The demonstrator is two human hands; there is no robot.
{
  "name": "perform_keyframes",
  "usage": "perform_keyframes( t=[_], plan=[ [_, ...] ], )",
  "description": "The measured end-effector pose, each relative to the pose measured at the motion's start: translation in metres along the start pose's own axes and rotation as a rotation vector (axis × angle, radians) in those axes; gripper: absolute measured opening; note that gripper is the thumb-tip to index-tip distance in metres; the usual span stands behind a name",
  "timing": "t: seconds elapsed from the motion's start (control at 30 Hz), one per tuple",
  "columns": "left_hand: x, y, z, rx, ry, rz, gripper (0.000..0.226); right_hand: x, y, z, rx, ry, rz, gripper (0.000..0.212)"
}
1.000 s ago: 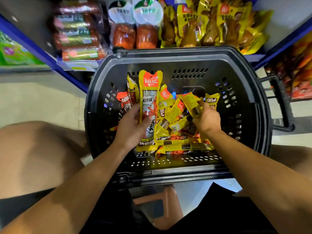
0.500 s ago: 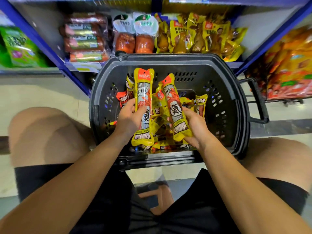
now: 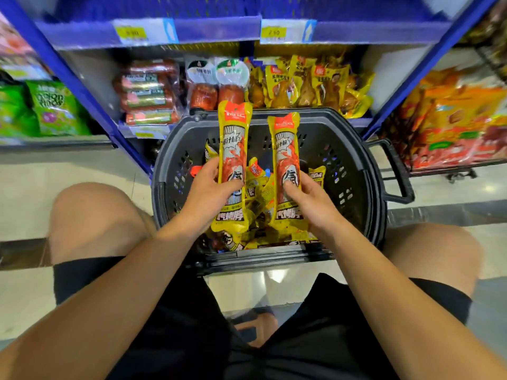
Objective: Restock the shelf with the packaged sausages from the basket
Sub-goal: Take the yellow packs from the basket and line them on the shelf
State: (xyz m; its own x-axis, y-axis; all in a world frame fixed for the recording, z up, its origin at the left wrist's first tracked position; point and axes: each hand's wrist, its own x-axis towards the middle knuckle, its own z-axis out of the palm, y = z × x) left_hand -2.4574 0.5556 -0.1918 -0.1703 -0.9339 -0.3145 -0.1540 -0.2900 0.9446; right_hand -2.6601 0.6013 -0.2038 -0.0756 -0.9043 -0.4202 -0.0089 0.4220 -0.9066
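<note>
— Two long yellow sausage packs are up, both upright above the black basket. From my remote seat I log the left hand gripping the left pack, thumb across its front.

— And the other?

— I note the right hand clamped on the right pack, just beside the first, not touching. Loose yellow packs lie in the basket bottom. At twelve o'clock the blue shelf holds red sausage packs and yellow pouches.
</note>
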Motion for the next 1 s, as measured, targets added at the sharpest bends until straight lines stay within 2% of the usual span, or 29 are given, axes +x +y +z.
perform_keyframes(
  t=[0.13, 0.23, 0.3, 0.43, 0.73, 0.87, 1.0],
  plan=[
    [0.0, 0.031, 0.004, 0.02, 0.027, 0.111, 0.046, -0.008, -0.031, -0.019, -0.136, 0.033, -0.127, 0.046],
    [0.005, 0.06, 0.009, 0.046, 0.026, 0.16, 0.058, -0.012, -0.06, -0.035, -0.235, 0.141, -0.172, 0.042],
    [0.01, 0.08, 0.016, 0.048, 0.021, 0.207, 0.055, -0.011, -0.078, -0.046, -0.256, 0.229, -0.201, 0.041],
    [0.025, 0.12, 0.036, 0.053, 0.012, 0.294, 0.045, -0.004, -0.118, -0.074, -0.337, 0.357, -0.278, 0.054],
    [0.075, 0.175, 0.078, 0.032, -0.027, 0.329, 0.04, 0.04, -0.199, -0.15, -0.641, 0.731, -0.359, 0.048],
    [0.096, 0.187, 0.09, 0.02, -0.034, 0.321, 0.036, 0.075, -0.219, -0.175, -0.75, 0.806, -0.323, 0.048],
    [0.115, 0.195, 0.1, 0.015, -0.034, 0.298, 0.043, 0.105, -0.233, -0.193, -0.821, 0.844, -0.345, 0.051]
  ],
)
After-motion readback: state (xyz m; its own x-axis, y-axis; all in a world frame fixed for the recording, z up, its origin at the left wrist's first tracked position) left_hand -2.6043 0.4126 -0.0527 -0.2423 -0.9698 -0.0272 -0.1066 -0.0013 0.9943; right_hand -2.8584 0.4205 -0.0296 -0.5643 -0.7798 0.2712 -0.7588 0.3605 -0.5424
